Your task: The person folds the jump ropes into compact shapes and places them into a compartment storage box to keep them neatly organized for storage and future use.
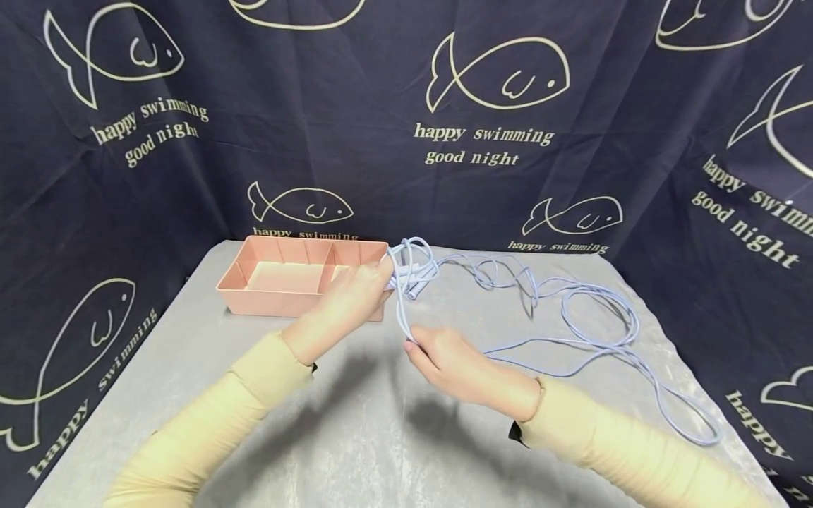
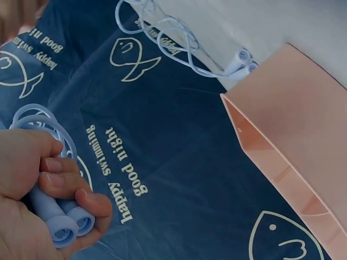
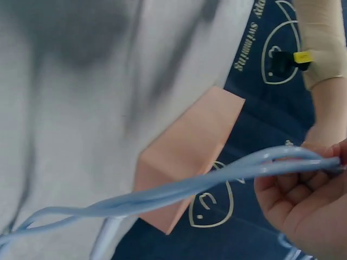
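Note:
My left hand (image 1: pixel 356 291) is at the right end of a pink divided box (image 1: pixel 273 303), gripping two light blue jump rope handles (image 2: pixel 51 216) side by side. Loops of cord (image 1: pixel 416 243) rise from its grip. Just below and to the right, my right hand (image 1: pixel 451 360) pinches the jump rope's cord (image 1: pixel 401 310) between thumb and fingers. Doubled cord (image 3: pixel 162 196) crosses the right wrist view close to the camera. Another pair of blue handles (image 2: pixel 241 59) lies on the table beside the box.
Loose blue cord (image 1: pixel 597 296) spreads over the right side of the grey table (image 1: pixel 330 451), with one loop (image 1: pixel 699 434) near its right edge. A dark blue fish-print curtain (image 1: pixel 381 141) encloses the back and sides.

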The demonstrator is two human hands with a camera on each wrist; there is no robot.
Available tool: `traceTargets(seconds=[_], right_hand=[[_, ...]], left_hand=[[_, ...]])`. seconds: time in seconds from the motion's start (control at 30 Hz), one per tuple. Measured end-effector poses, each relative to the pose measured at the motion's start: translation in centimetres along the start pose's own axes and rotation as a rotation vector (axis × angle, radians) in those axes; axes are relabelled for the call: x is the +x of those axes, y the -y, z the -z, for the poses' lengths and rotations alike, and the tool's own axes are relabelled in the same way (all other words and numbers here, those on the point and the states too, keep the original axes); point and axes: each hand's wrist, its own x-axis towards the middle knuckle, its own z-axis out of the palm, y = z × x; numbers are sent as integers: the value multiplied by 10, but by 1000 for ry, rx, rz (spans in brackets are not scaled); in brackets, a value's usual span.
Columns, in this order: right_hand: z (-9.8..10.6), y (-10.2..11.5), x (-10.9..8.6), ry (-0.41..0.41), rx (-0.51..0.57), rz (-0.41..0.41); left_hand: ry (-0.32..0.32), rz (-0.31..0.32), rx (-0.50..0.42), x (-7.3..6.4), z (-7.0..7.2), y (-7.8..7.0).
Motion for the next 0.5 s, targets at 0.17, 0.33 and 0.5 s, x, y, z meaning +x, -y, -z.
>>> traceTargets(seconds=[0.17,0.33,0.5], right_hand=[[-7,-13,-4,58,26,55],[-14,-33,-2,25,-137,165],[-17,-56,0,-92,-406,256]], left_hand=[[31,-11,-39,1,7,-2],[39,-74,-58,1,12,-5],[31,-143,-79,-2,16,-8]])
